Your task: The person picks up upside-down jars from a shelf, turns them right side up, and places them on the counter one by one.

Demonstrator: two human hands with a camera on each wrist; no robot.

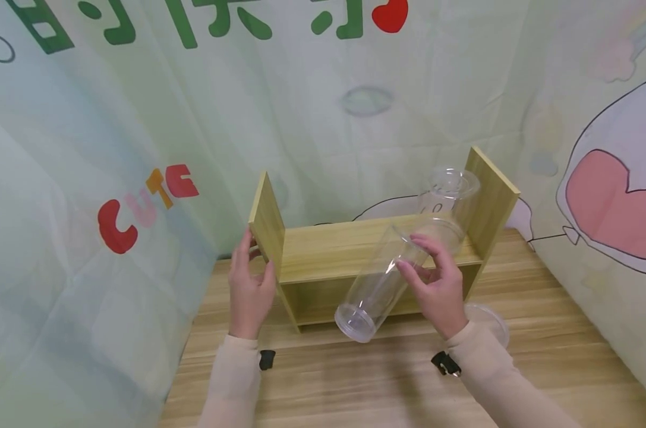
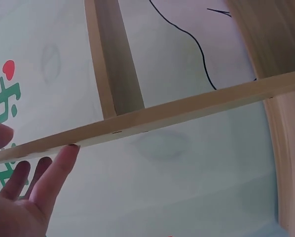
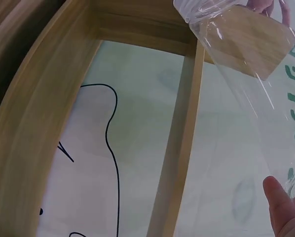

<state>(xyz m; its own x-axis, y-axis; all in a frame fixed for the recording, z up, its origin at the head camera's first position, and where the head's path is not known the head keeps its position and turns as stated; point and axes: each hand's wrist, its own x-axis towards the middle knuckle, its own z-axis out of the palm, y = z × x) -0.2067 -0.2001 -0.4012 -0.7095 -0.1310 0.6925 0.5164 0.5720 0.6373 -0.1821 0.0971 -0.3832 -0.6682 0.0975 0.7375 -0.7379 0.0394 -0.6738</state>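
My right hand (image 1: pixel 440 285) grips a clear plastic cylinder (image 1: pixel 378 285) near its upper end, thumb on one side and fingers on the other. The cylinder slants in front of a small two-level wooden shelf (image 1: pixel 333 249), its lower end toward the front left. Across the right wrist view the cylinder (image 3: pixel 236 59) appears large, with the thumb (image 3: pixel 278 202) at its edge. My left hand (image 1: pixel 250 294) touches the outer side of the shelf's left panel (image 1: pixel 266 232). In the left wrist view, its fingers (image 2: pixel 54 182) meet the panel's edge (image 2: pixel 152 113).
A clear lidded jar (image 1: pixel 446 202) stands on the upper board beside the right panel (image 1: pixel 491 208). Partly behind my right wrist, a clear round plastic piece (image 1: pixel 496 327) lies on the wood-grain table (image 1: pixel 323 386). Printed cloth (image 1: pixel 312 119) hangs close behind and on both sides.
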